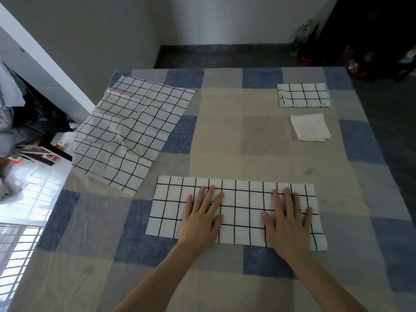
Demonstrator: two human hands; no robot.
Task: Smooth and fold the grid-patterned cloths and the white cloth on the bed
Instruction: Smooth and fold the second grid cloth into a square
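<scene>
A grid-patterned cloth (243,194), folded into a long strip, lies across the near middle of the bed. My left hand (203,218) rests flat on its centre-left, fingers spread. My right hand (289,221) presses flat on its right part, fingers apart. Neither hand grips anything. A second grid cloth (128,131) lies unfolded and wrinkled at the bed's left edge. A small folded grid cloth (304,95) sits at the far right. Just nearer than it lies the folded white cloth (310,127).
The bed (225,136) wears a sheet of blue, grey and beige squares. Left of it are a white wall edge, piled clothes (13,122) and a tiled floor. Bottles (300,39) and dark items stand on the floor beyond the far right corner.
</scene>
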